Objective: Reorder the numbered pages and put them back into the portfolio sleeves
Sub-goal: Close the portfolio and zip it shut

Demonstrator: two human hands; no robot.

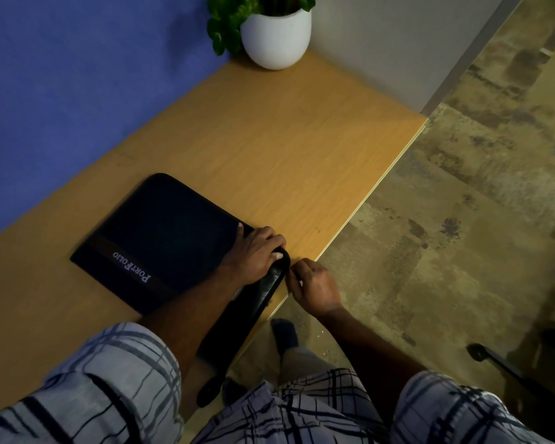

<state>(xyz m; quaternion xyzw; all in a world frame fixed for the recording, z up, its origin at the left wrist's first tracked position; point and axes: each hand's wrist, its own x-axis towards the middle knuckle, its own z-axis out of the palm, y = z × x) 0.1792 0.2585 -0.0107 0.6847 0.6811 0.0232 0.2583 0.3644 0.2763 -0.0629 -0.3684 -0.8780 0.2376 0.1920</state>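
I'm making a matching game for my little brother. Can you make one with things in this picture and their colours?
Things:
1. portfolio
2. pot
3. leaves
4. desk

Colours:
A. green
B. light brown
C. black
D. white

Pairs: 1-C, 2-D, 3-A, 4-B
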